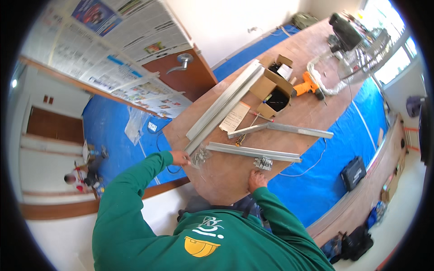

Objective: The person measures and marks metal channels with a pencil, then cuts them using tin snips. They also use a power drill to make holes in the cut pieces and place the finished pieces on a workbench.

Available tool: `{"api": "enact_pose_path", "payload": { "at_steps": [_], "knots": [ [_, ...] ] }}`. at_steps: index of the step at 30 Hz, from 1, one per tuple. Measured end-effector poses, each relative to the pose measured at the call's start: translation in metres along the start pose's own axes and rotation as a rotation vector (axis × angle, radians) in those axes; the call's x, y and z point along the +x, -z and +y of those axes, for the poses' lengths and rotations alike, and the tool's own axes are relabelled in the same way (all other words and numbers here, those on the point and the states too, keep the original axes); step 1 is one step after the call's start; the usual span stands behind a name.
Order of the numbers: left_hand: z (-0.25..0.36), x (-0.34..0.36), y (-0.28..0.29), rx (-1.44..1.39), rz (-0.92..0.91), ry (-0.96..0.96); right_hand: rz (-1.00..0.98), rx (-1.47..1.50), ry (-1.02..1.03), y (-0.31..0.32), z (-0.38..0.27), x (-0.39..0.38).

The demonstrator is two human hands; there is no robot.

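Observation:
My left hand (180, 158) is at the left edge of the wooden table, its fingers closed at the side of a clear plastic bag (200, 157) of small metal parts. My right hand (257, 180) rests on the table's near part with its fingers curled in; what they hold, if anything, is hidden. Just beyond it sits a cluster of small metal brackets (263, 163). A straight metal channel (253, 152) lies crosswise past both hands. Farther off is a bent metal strip (280, 129), with a yellow-and-black screwdriver (240, 140) by its left part.
Long metal rails (226, 106) lie along the table's left side, beside a handwritten cardboard piece (235, 116). Behind are open cardboard boxes (275, 97), an orange drill (308, 85) and a fan (368, 54). Blue sheeting (312, 180) covers the floor; a person (81, 178) is at far left.

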State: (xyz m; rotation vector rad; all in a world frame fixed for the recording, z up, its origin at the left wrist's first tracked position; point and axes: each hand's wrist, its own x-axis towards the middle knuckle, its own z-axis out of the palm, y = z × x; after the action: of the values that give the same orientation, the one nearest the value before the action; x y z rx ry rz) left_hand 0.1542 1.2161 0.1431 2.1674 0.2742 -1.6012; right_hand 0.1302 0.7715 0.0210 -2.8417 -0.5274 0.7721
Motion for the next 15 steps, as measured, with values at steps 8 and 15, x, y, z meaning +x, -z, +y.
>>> {"api": "enact_pose_path", "payload": {
  "at_steps": [8,15],
  "knots": [
    [-0.09,0.122,0.086,0.151,0.696,0.091,0.037,-0.192,-0.202,-0.006,-0.019,-0.002],
    [-0.078,0.179,0.099,0.048,0.822,0.255,0.012,-0.123,-0.194,0.0,-0.021,-0.009]
  ]
}}
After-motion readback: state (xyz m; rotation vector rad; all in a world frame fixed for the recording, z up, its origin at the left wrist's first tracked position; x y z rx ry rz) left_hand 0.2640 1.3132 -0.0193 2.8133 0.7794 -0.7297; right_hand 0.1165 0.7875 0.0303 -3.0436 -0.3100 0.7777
